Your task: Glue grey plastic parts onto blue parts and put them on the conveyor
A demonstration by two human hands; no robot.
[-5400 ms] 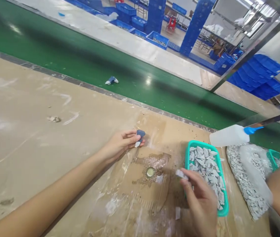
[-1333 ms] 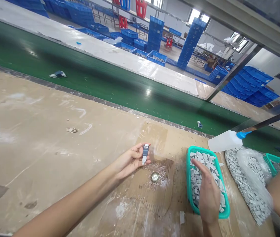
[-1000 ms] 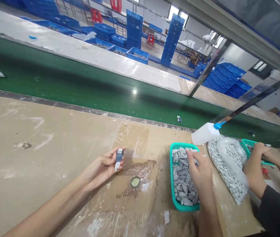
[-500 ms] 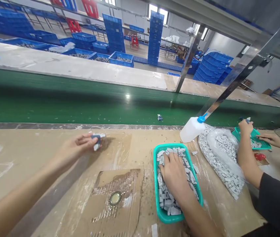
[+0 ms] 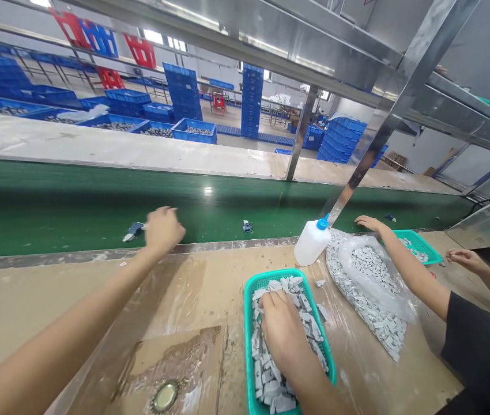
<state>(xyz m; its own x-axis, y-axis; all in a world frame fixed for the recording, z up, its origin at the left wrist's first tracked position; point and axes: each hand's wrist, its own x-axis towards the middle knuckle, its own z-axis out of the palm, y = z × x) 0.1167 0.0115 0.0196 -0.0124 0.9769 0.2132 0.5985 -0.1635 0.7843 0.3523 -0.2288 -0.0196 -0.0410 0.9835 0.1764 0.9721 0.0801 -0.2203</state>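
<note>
The person's left hand is over the edge of the green conveyor belt, with the fingers loosely curled; it is not possible to tell if it holds something. A small blue-and-white part lies on the belt, just beside this hand. The right hand is pressed down into a teal plastic basket full of grey-white pieces, with the fingers a little spread, and its grip also cannot be told. Near the basket stand a white plastic bottle with a blue cap and a clear plastic bag of similar pieces. A co-worker's hand is just beside the top of this bag.
</note>
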